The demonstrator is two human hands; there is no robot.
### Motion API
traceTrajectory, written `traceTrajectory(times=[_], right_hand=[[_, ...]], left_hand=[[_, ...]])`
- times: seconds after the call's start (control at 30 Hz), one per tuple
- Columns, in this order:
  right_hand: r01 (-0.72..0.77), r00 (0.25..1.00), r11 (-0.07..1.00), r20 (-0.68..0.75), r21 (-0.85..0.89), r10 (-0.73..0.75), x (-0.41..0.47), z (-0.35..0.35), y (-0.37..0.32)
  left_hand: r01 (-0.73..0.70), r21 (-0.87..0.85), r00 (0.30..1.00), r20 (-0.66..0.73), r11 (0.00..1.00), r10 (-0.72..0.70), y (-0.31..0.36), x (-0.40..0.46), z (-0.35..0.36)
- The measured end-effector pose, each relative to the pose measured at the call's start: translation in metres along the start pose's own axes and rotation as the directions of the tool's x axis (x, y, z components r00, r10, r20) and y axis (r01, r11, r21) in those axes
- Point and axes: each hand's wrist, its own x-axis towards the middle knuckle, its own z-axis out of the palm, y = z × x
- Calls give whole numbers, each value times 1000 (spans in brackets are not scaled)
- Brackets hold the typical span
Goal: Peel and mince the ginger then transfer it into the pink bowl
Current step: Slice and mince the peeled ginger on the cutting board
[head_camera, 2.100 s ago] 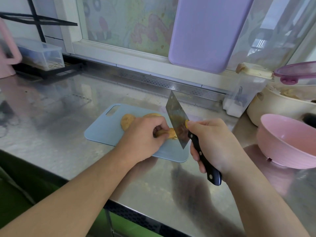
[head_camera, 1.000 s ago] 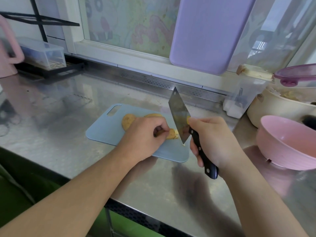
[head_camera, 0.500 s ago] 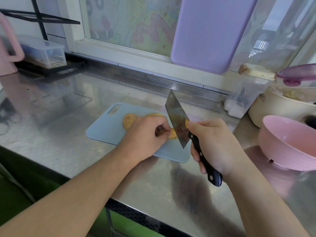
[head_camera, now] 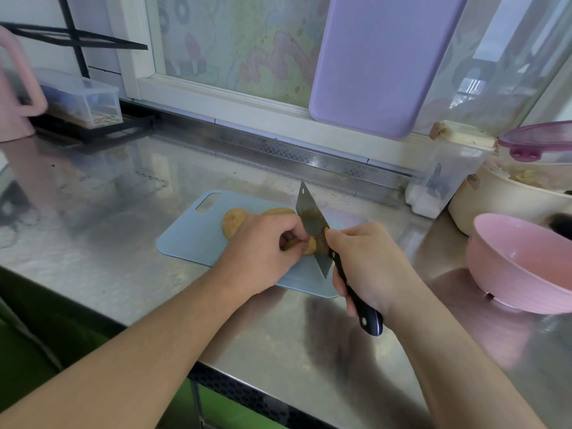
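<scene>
A knobbly tan piece of ginger [head_camera: 232, 226] lies on a pale blue cutting board [head_camera: 188, 241] on the steel counter. My left hand [head_camera: 263, 252] grips the ginger's right end and hides most of its middle. My right hand [head_camera: 368, 264] grips the black handle of a cleaver [head_camera: 312, 226], whose blade stands on edge against the ginger tip beside my left fingers. The pink bowl [head_camera: 520, 264] stands empty at the right, apart from the board.
A purple cutting board [head_camera: 380, 63] leans against the window behind. A clear salt container [head_camera: 445, 174] and a cream pot [head_camera: 501, 199] with a purple-rimmed lid stand at the back right. A clear box [head_camera: 80, 100] and a pink jug [head_camera: 15, 94] stand at the far left.
The cleaver has rocked a little up and down against the ginger tip. My left hand has kept its hold on the ginger in the same spot.
</scene>
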Motion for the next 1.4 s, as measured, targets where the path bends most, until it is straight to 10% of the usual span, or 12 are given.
traceTrajectory(times=[1.4], right_hand=[[61, 997, 995, -48, 77, -58, -5, -6, 4]], left_hand=[[17, -35, 1000, 6, 999, -16, -1, -1, 1]])
